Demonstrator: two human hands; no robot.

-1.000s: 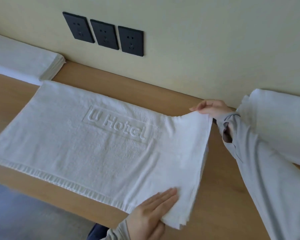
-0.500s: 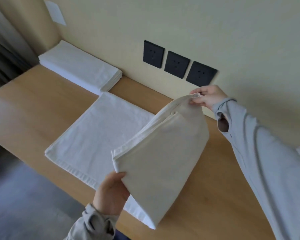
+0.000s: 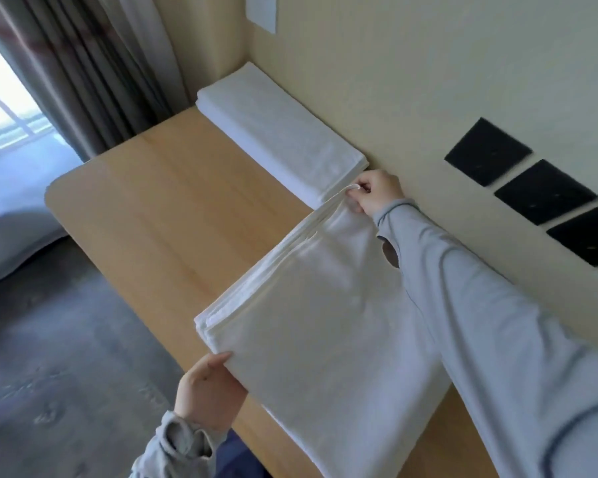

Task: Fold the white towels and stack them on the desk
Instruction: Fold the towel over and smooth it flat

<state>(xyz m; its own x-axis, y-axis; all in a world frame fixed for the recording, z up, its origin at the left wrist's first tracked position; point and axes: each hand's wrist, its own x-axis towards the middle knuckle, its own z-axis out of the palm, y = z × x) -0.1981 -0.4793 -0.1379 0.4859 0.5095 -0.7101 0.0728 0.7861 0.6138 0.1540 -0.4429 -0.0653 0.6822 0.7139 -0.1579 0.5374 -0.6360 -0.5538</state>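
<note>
Your right hand [image 3: 373,193] reaches out, fingers pinched on the folded towel's [image 3: 325,319] far corner; left hand [image 3: 209,391] clamps the near corner.

Cream wall [image 3: 428,63], black sockets [image 3: 546,191], grey curtain [image 3: 94,63], bright window [image 3: 4,98].

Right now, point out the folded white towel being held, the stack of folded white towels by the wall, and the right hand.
folded white towel [image 3: 325,322], head view, middle of its face
stack of folded white towels [image 3: 277,132], head view, top surface
right hand [image 3: 375,193], head view, knuckles
</note>
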